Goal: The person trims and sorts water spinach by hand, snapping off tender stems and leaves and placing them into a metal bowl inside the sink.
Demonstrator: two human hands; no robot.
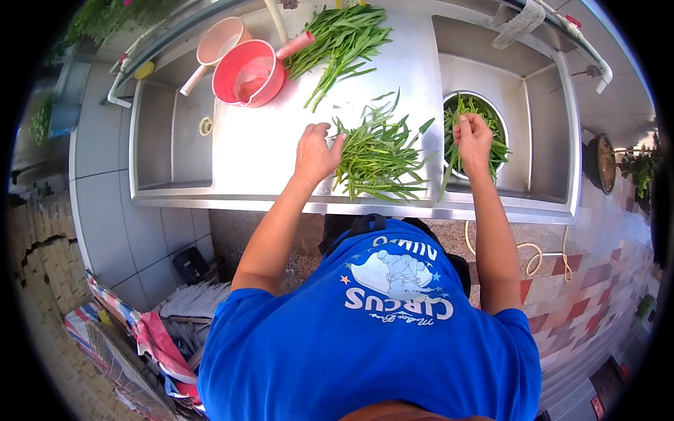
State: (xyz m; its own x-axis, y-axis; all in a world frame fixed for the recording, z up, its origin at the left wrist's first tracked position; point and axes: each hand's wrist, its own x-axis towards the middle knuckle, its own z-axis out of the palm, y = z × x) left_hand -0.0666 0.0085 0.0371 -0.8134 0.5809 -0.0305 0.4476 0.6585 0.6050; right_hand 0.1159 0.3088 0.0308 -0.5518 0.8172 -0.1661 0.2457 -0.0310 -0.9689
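Note:
A loose pile of cut leafy greens (382,158), with long thin stems and narrow leaves, lies on the steel counter in front of me. My left hand (319,151) is at its left edge, thumb and fingers apart, the fingertips near the stems. My right hand (474,144) is over a round bowl (503,121) in the right basin, its fingers pinched on leafy greens. More greens (491,151) fill that bowl, and some leaves hang over its left rim. The hand hides part of them. Farther back lies a bunch of longer uncut greens (344,42).
A red dipper (242,74) and a pale pink dipper (221,38) are at the back left, by the left basin (172,147). The right basin's wall (551,126) surrounds the bowl. The counter's front edge (316,205) runs before my body. A pipe (604,77) stands at right.

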